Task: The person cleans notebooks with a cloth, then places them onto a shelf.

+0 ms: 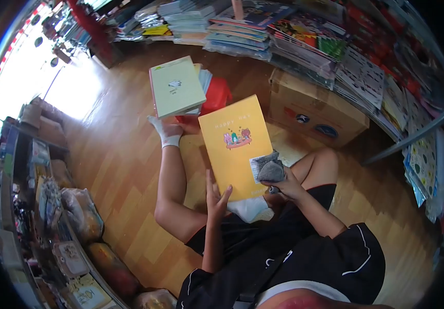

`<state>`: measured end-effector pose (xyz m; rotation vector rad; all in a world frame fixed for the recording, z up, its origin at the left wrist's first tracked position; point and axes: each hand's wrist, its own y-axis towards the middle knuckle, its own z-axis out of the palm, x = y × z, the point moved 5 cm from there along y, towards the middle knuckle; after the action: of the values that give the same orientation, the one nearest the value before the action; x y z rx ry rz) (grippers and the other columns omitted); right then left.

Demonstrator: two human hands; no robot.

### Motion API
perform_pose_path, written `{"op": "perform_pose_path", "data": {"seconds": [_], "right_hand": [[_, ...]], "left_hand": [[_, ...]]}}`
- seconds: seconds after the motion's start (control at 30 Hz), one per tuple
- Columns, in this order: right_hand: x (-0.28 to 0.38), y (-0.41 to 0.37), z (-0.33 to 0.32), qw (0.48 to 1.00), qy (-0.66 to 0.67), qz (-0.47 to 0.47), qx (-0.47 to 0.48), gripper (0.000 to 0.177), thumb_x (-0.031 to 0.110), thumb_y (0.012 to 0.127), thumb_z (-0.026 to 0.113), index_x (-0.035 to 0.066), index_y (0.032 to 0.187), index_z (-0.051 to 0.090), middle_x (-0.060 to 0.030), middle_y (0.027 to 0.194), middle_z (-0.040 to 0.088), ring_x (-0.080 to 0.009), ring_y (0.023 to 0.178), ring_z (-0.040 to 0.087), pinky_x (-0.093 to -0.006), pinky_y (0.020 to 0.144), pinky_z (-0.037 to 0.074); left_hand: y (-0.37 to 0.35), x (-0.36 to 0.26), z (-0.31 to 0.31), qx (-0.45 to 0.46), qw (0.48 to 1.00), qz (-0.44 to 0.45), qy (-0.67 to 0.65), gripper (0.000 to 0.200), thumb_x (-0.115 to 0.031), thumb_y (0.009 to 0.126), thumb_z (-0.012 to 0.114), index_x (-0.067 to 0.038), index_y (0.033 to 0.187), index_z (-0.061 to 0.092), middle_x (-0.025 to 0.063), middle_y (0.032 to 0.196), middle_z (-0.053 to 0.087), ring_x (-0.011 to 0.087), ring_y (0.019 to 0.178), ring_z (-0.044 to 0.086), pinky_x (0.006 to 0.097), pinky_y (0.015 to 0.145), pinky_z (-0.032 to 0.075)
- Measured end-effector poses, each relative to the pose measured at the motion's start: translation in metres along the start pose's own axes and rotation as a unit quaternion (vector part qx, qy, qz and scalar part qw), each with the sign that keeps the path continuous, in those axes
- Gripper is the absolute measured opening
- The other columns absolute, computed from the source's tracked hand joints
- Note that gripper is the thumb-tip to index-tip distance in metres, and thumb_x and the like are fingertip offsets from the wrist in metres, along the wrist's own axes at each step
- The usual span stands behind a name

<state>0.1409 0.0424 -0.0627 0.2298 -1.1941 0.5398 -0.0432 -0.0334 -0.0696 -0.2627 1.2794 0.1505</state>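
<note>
A yellow notebook (235, 136) with "Happy Day" and small cartoon animals on its cover is tilted up in front of me. My left hand (215, 200) grips its lower left edge, thumb on the cover. In my right hand (290, 186) is a bunched grey cloth (271, 171), at the cover's lower right beside a white barcode label (255, 169). Beyond the notebook, a pale green notebook (178, 85) tops a small stack on a red stool (218, 95).
Piles of books and magazines (242, 36) line the back, with a cardboard box (314, 108) below them on the right. A shelf of packaged goods (72, 257) runs along the left. My bent legs (173, 180) rest on the wooden floor (119, 175).
</note>
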Motion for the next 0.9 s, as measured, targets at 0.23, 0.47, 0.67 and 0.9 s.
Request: {"op": "perform_pose_path", "data": {"seconds": [0.23,0.47,0.67,0.9], "right_hand": [[0.067,-0.028,0.043,0.810,-0.552,-0.156,0.122,0.043,0.003,0.056,0.058,0.000,0.098,0.050,-0.0173,0.101,0.052,-0.0324,0.096,0.050,-0.0322,0.081,0.041],[0.034,-0.030,0.085,0.696,-0.628,-0.174,0.301,0.060,0.007,0.057,0.060,0.007,0.115,0.041,-0.0137,0.134,0.016,-0.0297,0.124,0.013,-0.0440,0.100,0.011],[0.067,0.041,0.071,0.801,-0.557,-0.215,0.036,0.064,0.022,0.059,0.064,0.004,0.116,0.039,-0.0182,0.133,0.015,-0.0324,0.124,0.013,-0.0431,0.099,0.012],[0.023,0.025,0.003,0.971,-0.236,-0.032,0.026,0.051,0.011,0.067,0.065,0.002,0.112,0.042,-0.0107,0.099,0.055,-0.0188,0.089,0.054,-0.0260,0.074,0.043]], "left_hand": [[0.023,0.010,0.044,0.051,0.910,0.010,-0.412,0.057,-0.042,0.083,0.038,-0.009,0.127,0.021,0.0093,0.126,0.030,0.0282,0.112,0.033,0.0404,0.092,0.029],[0.230,-0.059,-0.101,-0.051,0.928,0.075,-0.362,0.062,-0.053,0.082,0.022,-0.009,0.125,0.026,0.0095,0.126,0.032,0.0304,0.110,0.035,0.0425,0.096,0.025],[0.186,-0.109,-0.036,0.124,0.913,0.178,-0.346,0.057,-0.047,0.084,0.020,-0.006,0.123,0.029,0.0156,0.121,0.036,0.0286,0.107,0.038,0.0431,0.095,0.026],[0.031,0.024,0.030,0.019,0.953,-0.068,-0.296,0.052,-0.043,0.086,0.025,-0.005,0.121,0.032,0.0132,0.118,0.039,0.0262,0.105,0.041,0.0387,0.089,0.032]]}}
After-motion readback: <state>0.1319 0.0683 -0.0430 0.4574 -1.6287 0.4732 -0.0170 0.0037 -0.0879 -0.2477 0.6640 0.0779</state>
